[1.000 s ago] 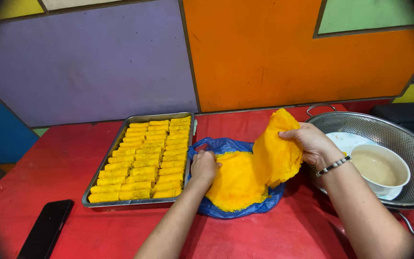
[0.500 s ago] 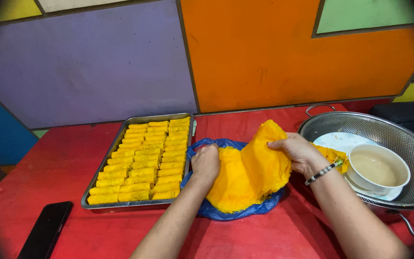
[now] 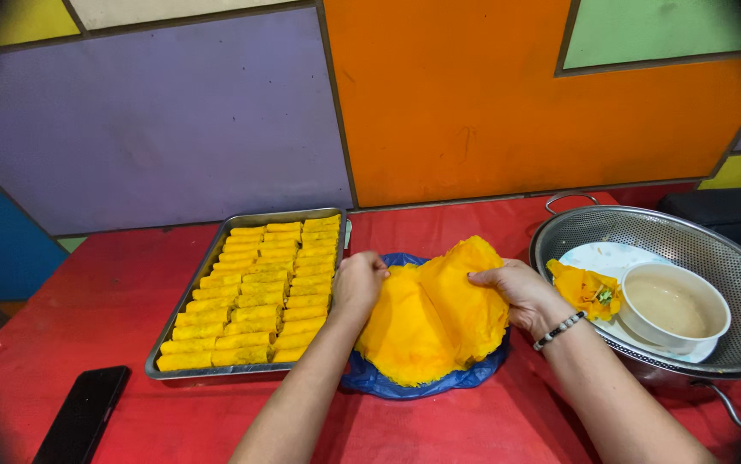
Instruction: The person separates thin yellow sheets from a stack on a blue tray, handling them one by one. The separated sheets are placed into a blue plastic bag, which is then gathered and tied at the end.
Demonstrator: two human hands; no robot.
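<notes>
Yellow thin round wrappers [image 3: 426, 331] lie stacked on a crumpled blue plastic bag [image 3: 405, 385] at centre frame, on the red tablecloth [image 3: 104, 292]. Head view only.

Left hand [image 3: 358, 282]: fingers curled, pressing the stack's edge at 9 o'clock of the pile. Whether it pinches a sheet cannot be told.

Right hand [image 3: 516, 292]: fingers closed on the folded-over top wrapper [image 3: 465, 292] at 2 o'clock of the pile; the sheet is lifted and draped back over the stack. Beaded bracelet [image 3: 559, 330] on the wrist.

At 9 o'clock of the bag, touching it: rectangular metal tray [image 3: 207, 266] filled with three columns of yellow rolls [image 3: 259, 292].

At 3 o'clock: perforated metal colander [image 3: 688, 236] holding a white plate [image 3: 598, 253], a white bowl of pale liquid [image 3: 675, 302] and a crumpled yellow scrap [image 3: 587, 289].

At 7 o'clock, well apart: black phone [image 3: 82, 412], face down or dark.
</notes>
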